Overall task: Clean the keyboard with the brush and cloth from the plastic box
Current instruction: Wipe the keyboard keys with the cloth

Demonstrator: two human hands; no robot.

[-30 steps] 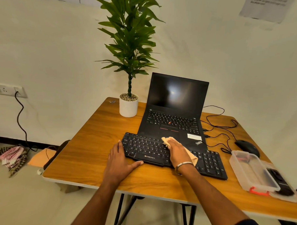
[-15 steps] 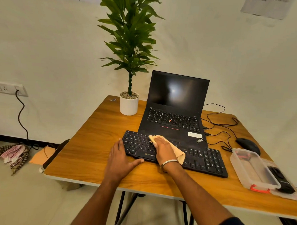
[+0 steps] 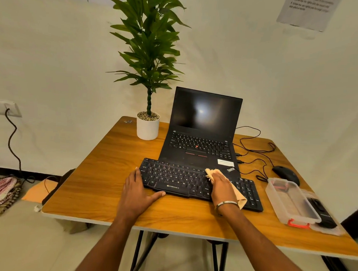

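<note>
Right hand (image 3: 223, 186): flat fingers pressing cloth (image 3: 238, 193), swept back toward three o'clock across keyboard (image 3: 172, 178).
Left hand (image 3: 136, 192): open, steadying its nine-o'clock end.
Meaning: wiping continues.

A square wooden table (image 3: 103, 173) on black metal legs fills the frame's centre. On it lie a black keyboard (image 3: 176, 181), open black laptop (image 3: 202, 136), white potted plant (image 3: 147, 126), black mouse (image 3: 285, 174), and clear plastic box (image 3: 292, 202) at right.

The black external keyboard (image 3: 180, 181) lies on the wooden table (image 3: 103, 171), directly before the open black laptop (image 3: 202, 134). The white potted plant (image 3: 147, 125) stands left of the laptop. The clear plastic box (image 3: 291, 202) sits right of the keyboard, behind it the black mouse (image 3: 285, 173).
</note>
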